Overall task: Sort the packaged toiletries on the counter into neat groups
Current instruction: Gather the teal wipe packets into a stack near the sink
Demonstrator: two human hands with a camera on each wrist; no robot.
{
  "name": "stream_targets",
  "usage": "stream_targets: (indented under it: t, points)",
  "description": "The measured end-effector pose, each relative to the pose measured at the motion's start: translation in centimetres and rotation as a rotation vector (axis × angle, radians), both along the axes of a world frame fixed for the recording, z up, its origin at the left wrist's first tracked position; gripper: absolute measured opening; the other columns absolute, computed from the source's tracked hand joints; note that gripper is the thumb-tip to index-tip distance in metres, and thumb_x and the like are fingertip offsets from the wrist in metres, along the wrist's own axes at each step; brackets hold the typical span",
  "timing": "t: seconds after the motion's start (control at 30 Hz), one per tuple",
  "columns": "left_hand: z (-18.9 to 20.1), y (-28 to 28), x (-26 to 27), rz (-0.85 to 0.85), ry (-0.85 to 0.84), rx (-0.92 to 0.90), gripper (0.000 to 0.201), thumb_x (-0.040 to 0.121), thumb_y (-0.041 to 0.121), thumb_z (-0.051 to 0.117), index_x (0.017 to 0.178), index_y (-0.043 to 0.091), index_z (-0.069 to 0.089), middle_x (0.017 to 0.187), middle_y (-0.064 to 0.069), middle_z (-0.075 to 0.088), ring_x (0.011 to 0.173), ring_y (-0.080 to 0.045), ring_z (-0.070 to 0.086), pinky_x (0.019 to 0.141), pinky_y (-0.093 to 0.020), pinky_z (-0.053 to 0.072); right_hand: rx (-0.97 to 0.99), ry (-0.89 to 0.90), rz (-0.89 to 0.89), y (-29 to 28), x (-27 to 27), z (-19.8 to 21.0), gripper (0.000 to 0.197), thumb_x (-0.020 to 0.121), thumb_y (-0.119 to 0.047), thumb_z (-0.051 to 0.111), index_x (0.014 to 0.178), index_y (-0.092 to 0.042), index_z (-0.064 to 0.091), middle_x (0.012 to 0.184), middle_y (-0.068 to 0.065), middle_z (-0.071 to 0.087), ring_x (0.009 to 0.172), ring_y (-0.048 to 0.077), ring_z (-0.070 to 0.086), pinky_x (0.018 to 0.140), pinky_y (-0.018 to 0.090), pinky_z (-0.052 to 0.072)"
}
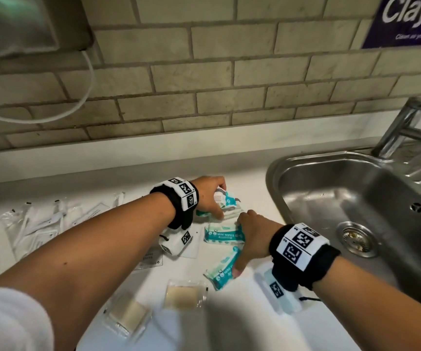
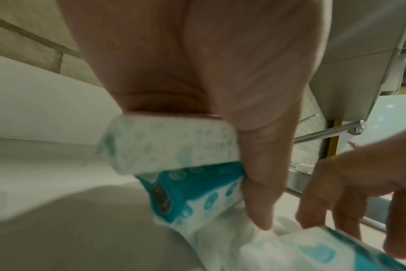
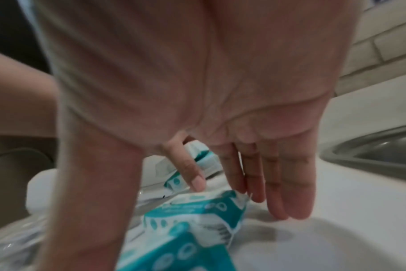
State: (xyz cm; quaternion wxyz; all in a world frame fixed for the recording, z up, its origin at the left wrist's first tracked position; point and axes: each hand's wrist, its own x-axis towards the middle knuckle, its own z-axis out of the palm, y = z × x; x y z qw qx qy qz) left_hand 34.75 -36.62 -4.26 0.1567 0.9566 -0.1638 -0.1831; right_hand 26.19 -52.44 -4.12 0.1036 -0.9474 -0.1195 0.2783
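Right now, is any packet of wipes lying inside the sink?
No: in the head view the sink holds no packets; the wipes packets all lie on the counter beside it.

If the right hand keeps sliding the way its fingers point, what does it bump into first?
Probably the small stack of wipes packs that the left hand grips; the right hand points that way, though depth is unclear.
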Motion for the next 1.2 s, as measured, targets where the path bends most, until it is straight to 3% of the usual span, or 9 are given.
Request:
stream_targets:
  t: [0.23, 0.43, 0.53, 0.6, 0.73, 0.9, 1.03, 1.13, 1.2]
  points:
    - [0.0, 0.8, 0.6, -0.026, 0.113, -0.071, 0.052, 0.066, 0.034, 0.086, 0.108, 0.022, 0.057, 0.096, 0.007, 0.069, 0.084, -0.014, 0.066, 0.072, -0.027, 0.053, 0.125, 0.019, -0.09, -0.1, 1.8, 0.4, 0.076, 0.057, -0.03, 0.091, 0.119, -0.016, 0.049, 0.114, -0.002, 0.063, 0.093, 0.014, 0.058, 0.081, 0.025, 0.049]
    - [0.6, 3.3, 0.6, 0.123, 0.076, -0.248, 0.046, 0.069, 0.043, 0.083, 0.105, 0.024, 0.062, 0.093, 0.006, 0.071, 0.081, -0.013, 0.068, 0.072, -0.026, 0.053, 0.068, -0.02, -0.054, -0.2, 2.5, 1.3, 0.082, 0.06, -0.04, 0.088, 0.128, -0.017, 0.05, 0.124, -0.002, 0.058, 0.104, 0.016, 0.057, 0.09, 0.027, 0.048]
    - [1.5, 3.9, 0.7, 0.18, 0.039, -0.362, 0.047, 0.074, 0.043, 0.079, 0.113, 0.023, 0.06, 0.097, 0.006, 0.068, 0.078, -0.009, 0.063, 0.069, -0.021, 0.05, 0.289, -0.147, -0.126, 0.0, 3.7, 2.1, 0.093, 0.065, -0.044, 0.084, 0.14, -0.019, 0.037, 0.137, 0.0, 0.049, 0.116, 0.02, 0.054, 0.095, 0.031, 0.046]
    - [2.1, 3.8, 0.6, 0.194, 0.068, -0.426, 0.054, 0.077, 0.045, 0.075, 0.123, 0.028, 0.054, 0.108, 0.005, 0.065, 0.089, -0.011, 0.065, 0.079, -0.025, 0.052, 0.489, -0.255, -0.127, 0.6, 4.7, 2.6, 0.088, 0.075, -0.034, 0.08, 0.146, -0.021, 0.029, 0.144, 0.001, 0.044, 0.119, 0.021, 0.053, 0.097, 0.031, 0.045]
    - [2.9, 3.3, 0.3, 0.206, 0.124, -0.537, 0.05, 0.082, 0.042, 0.071, 0.126, 0.025, 0.054, 0.116, 0.001, 0.066, 0.105, -0.015, 0.064, 0.095, -0.031, 0.05, 0.661, -0.326, -0.049, 1.3, 6.4, 3.2, 0.05, 0.084, -0.013, 0.071, 0.128, -0.023, 0.049, 0.123, 0.001, 0.059, 0.097, 0.018, 0.062, 0.094, 0.034, 0.05]
    - [3.6, 4.4, -0.1, 0.265, 0.064, -0.46, 0.028, 0.09, 0.042, 0.056, 0.108, 0.02, 0.058, 0.098, 0.001, 0.062, 0.084, -0.013, 0.057, 0.073, -0.029, 0.044, 0.623, -0.342, -0.065, 0.5, 7.2, 3.1, 0.027, 0.079, -0.007, 0.072, 0.085, -0.027, 0.055, 0.097, 0.002, 0.063, 0.08, 0.019, 0.057, 0.08, 0.033, 0.05]
    - [3.8, 5.9, -0.6, 0.319, -0.029, -0.369, 0.026, 0.096, 0.043, 0.042, 0.085, 0.021, 0.049, 0.073, 0.0, 0.051, 0.065, -0.013, 0.048, 0.059, -0.027, 0.035, 0.607, -0.364, -0.079, 0.1, 7.1, 2.2, 0.031, 0.08, -0.007, 0.071, 0.082, -0.028, 0.048, 0.107, 0.008, 0.056, 0.075, 0.023, 0.059, 0.071, 0.027, 0.05]
    - [3.4, 6.4, -0.5, 0.425, -0.007, -0.527, 0.017, 0.095, 0.033, 0.047, 0.092, 0.016, 0.048, 0.066, -0.003, 0.048, 0.051, -0.016, 0.043, 0.048, -0.023, 0.03, 0.648, -0.274, -0.122, 0.3, 6.6, 1.3, 0.023, 0.086, -0.005, 0.061, 0.089, -0.017, 0.042, 0.094, 0.011, 0.054, 0.071, 0.031, 0.065, 0.057, 0.034, 0.056]
    - [3.0, 6.8, -0.5, 0.461, 0.002, -0.646, 0.012, 0.095, 0.02, 0.053, 0.104, 0.013, 0.048, 0.072, -0.008, 0.057, 0.046, -0.015, 0.052, 0.04, -0.022, 0.037, 0.646, -0.284, -0.116, 0.5, 6.5, 1.0, 0.021, 0.085, -0.003, 0.058, 0.091, -0.015, 0.042, 0.092, 0.01, 0.055, 0.066, 0.027, 0.061, 0.058, 0.038, 0.054]
